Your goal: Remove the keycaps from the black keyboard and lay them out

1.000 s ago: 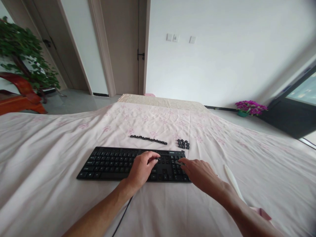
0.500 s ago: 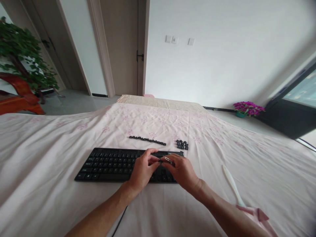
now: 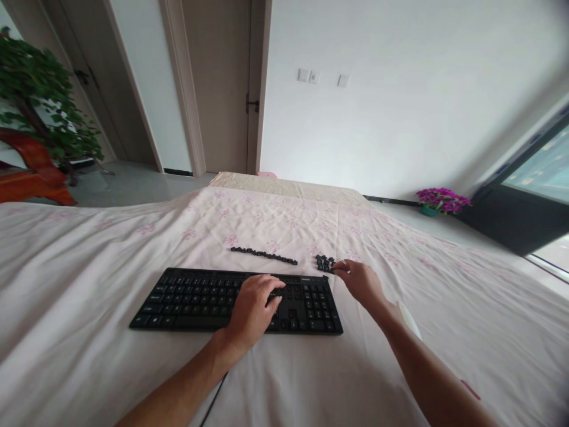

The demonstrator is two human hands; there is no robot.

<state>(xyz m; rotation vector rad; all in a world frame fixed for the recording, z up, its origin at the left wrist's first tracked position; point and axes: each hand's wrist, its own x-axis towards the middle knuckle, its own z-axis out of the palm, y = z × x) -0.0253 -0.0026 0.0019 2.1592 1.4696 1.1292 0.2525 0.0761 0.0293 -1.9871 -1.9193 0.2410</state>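
A black keyboard [image 3: 186, 299] lies on the pink cloth, with dark gaps among its keys right of the middle. My left hand [image 3: 251, 311] rests over its middle, fingers stretched forward and thumb apart. Beyond the keyboard's right corner, my right hand [image 3: 363, 286] pinches at the edge of a small cluster of black keycaps [image 3: 323, 262]. A thin, shiny metal tool [image 3: 344, 261] sticks out from its fingers. Whether a keycap is also in that pinch is too small to tell. A line of black keycaps [image 3: 264, 255] lies behind the keyboard.
Pink flowered cloth [image 3: 178, 373] with folds covers the surface. A black cable [image 3: 214, 398] runs from the keyboard toward me. A pale curved object [image 3: 409, 320] lies partly behind my right forearm. Purple flowers [image 3: 444, 200] stand on the floor at right.
My right hand has moved from the keyboard, beside my left fingers, right and away to the keycap cluster. My left fingers have parted from it and lie lower over the keys.
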